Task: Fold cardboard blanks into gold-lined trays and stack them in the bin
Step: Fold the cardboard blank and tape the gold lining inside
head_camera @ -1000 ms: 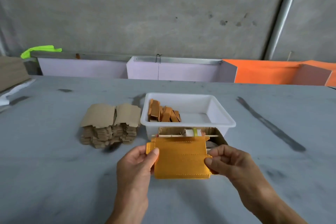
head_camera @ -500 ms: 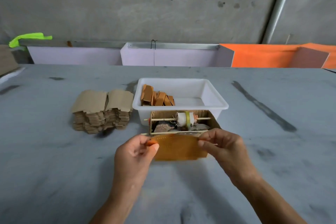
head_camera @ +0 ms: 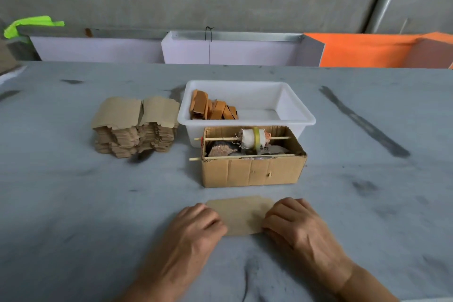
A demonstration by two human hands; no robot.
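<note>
Cardboard blank point(head_camera: 241, 214) lies flat on the grey table point(head_camera: 73, 203), brown side up, at lower centre of the frame, just in front of an open cardboard box point(head_camera: 252, 171).

Left hand point(head_camera: 193, 230) sits palm-down on the blank's left end, fingers point(head_camera: 208, 216) curled under w/ knuckles up, pressing the card to the table. Right hand point(head_camera: 294, 225) does the same on the right end, its fingers point(head_camera: 277, 218) bent and bunched close together over the edge. Can't tell whether either thumb is tucked under the card.

White plastic bin point(head_camera: 247, 108) stands behind the box, touching or nearly touching it. Folded gold-lined trays point(head_camera: 212, 109) lean together in the bin's left part; right part shows bare floor.

Stack of unfolded blanks point(head_camera: 136, 127), two piles side by side, sits left of the bin, centre-left of frame.

In the box: a white spool point(head_camera: 253, 138) w/ a yellow band on a thin wooden stick point(head_camera: 220, 138) laid across the top, a 2nd stick along the front rim, scraps underneath.

Top of frame: concrete wall, pale lilac panels point(head_camera: 98, 49), an orange panel point(head_camera: 362, 50) at upper right, neon-green item point(head_camera: 31, 24) at upper left.
</note>
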